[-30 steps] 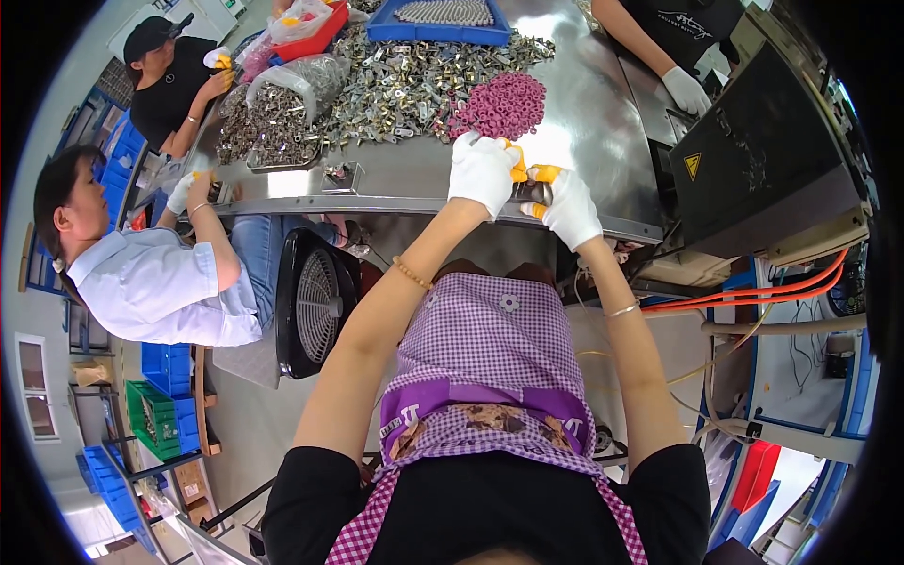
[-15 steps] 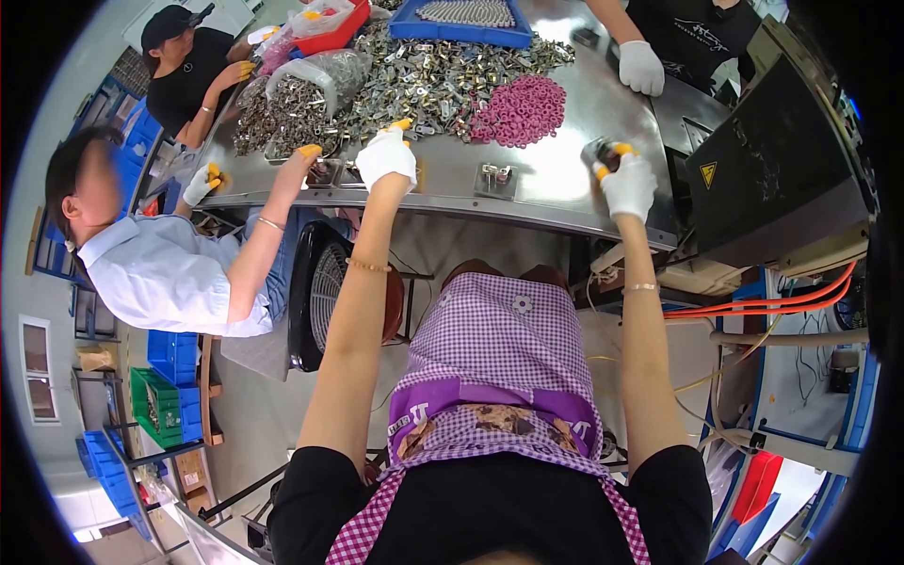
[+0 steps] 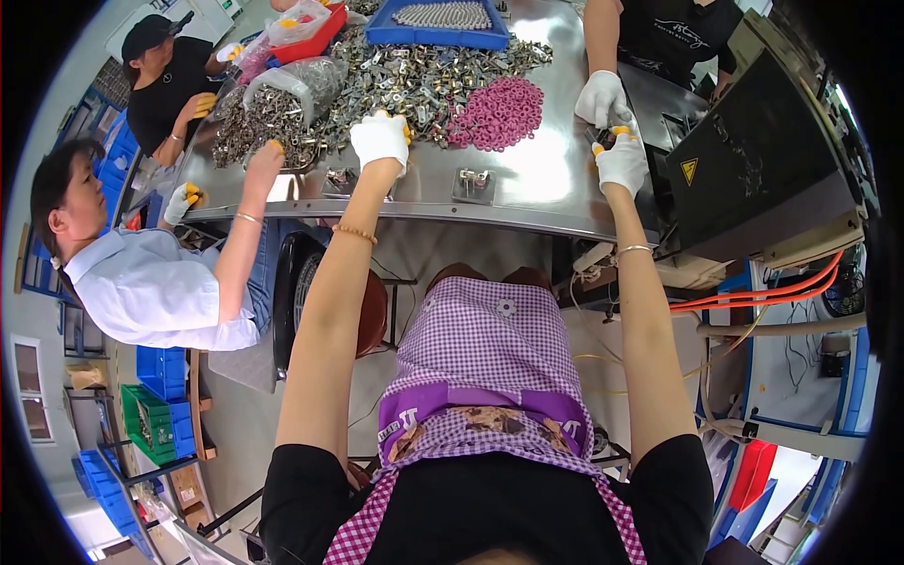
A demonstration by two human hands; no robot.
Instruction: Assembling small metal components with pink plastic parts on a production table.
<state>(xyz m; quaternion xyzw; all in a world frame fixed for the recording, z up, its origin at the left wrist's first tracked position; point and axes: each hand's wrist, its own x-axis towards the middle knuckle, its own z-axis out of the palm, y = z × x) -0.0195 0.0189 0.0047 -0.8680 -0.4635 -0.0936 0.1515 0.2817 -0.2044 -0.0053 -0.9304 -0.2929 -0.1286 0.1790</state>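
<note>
My left hand (image 3: 380,143), in a white glove with yellow fingertips, is closed at the near edge of a large heap of small metal parts (image 3: 395,89). What its fingers hold, if anything, is hidden. At the right side of the table my right hand (image 3: 621,164), gloved alike, grips a small dark metal plate (image 3: 604,137), partly covered by fingers. A co-worker's white-gloved hand (image 3: 601,98) meets it from the far side. Another small plate bearing metal parts (image 3: 474,185) lies near the table's front edge. Beyond it is a pile of pink rings (image 3: 499,114).
A blue tray (image 3: 438,36) and a red bin (image 3: 320,38) stand at the back. A plastic bag of metal parts (image 3: 282,104) lies left. Beside it a seated co-worker's bare hand (image 3: 264,165) works. A dark machine housing (image 3: 758,160) bounds the right.
My right hand has brought the dark plate to the co-worker's hand, which has come nearer. My left hand stays by the heap. The whole view has shifted slightly.
</note>
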